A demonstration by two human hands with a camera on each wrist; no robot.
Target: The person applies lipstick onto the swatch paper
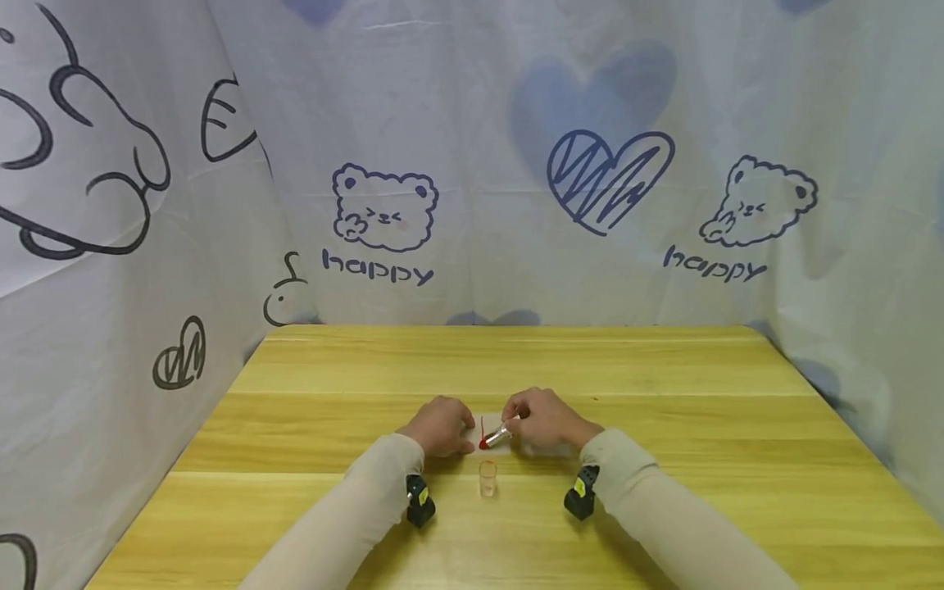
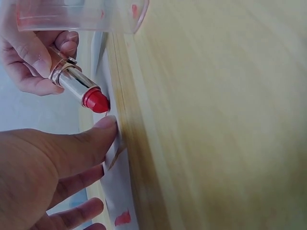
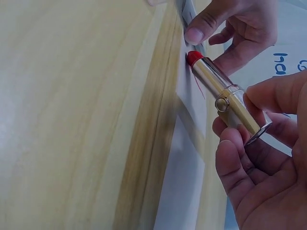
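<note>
Between thumb and fingers my right hand grips a red lipstick with a shiny gold and silver tube. Its red tip is down at the white paper, at the near end of a thin red line. My left hand rests at the paper's left side; its thumb is down on the sheet close to the lipstick tip, fingers extended and holding nothing. A red smear marks the paper beside that hand. Both hands cover parts of the sheet.
A small clear plastic cup-like piece with red marks stands on the wooden table, just nearer to me than the paper. White drawn-on curtains hang behind the table and at its sides.
</note>
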